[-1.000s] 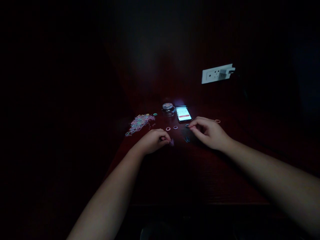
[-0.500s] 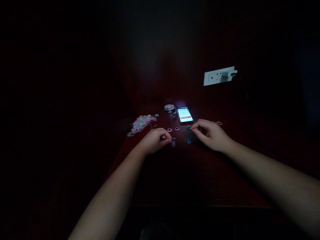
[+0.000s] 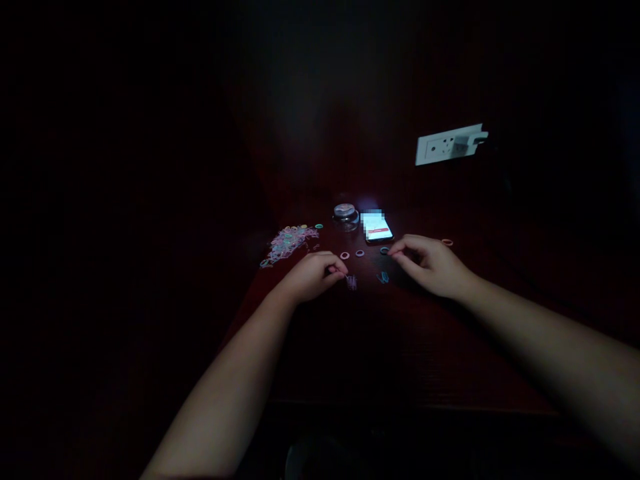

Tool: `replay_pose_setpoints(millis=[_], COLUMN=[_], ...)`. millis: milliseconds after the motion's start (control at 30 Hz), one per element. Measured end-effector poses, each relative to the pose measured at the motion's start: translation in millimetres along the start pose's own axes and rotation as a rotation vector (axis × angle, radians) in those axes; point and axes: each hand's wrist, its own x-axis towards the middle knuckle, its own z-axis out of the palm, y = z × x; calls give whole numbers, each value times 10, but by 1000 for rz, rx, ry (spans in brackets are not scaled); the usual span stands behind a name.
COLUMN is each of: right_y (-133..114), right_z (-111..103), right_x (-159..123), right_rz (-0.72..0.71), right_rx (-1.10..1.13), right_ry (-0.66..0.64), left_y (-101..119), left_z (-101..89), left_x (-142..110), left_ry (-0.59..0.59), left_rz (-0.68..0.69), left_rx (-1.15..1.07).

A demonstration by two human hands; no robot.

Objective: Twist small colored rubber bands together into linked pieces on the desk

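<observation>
The left hand (image 3: 316, 275) is sitting just beside a purple cluster (image 3: 352, 283), the right hand (image 3: 434, 264) by a dark ring (image 3: 384, 251); behind, a phone (image 3: 381, 227) is glowing on the worktop (image 3: 415, 353).

Purple bands (image 3: 352, 283) lie bunched, left of teal bands (image 3: 384, 277)

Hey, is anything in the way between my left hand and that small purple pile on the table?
Nothing visible: your left hand is right beside the small purple pile, though whether they touch is unclear.
</observation>
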Motion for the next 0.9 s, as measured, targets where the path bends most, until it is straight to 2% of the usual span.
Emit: replay_pose_setpoints(millis=[400,900], right_y=[3,-32], right_z=[23,35], right_x=[-8,1], right_rz=[97,104], right_rx=[54,67], right_ry=[-70,-107], left_y=[15,-39], left_z=[15,73], left_x=[4,38], left_ry=[47,-24], left_rz=[-20,-30], left_rx=[-34,-70])
